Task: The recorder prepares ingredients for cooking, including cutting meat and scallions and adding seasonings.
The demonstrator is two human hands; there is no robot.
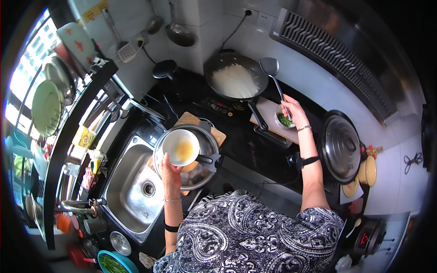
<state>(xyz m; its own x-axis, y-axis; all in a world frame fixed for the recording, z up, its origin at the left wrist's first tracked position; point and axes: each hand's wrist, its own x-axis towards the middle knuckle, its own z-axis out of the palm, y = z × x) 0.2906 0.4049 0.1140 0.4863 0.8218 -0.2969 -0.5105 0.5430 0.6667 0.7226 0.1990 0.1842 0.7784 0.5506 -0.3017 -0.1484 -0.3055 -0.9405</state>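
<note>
My left hand [171,176] grips the rim of a white bowl [170,141], whose bottom shows a little yellowish-brown liquid or residue. Beneath that bowl, a steel pan lid [210,177] with a black handle is partly hidden. My right hand [296,112] holds a metal wok spatula [269,66] by its handle, blade pointing away from me and beside the wok's right rim. White noodles [235,81] are heaped in the dark wok [211,65] on the black cooktop. Under my right hand, a small bowl [286,127] contains chopped greens [284,119].
A steel sink [117,182] lies to the left, below a dish rack [58,163]. Wooden boards [188,118] show around the pan lid. The wok handle [257,116] sticks out toward me. A large lidded pan [341,146] stands right, beyond my forearm.
</note>
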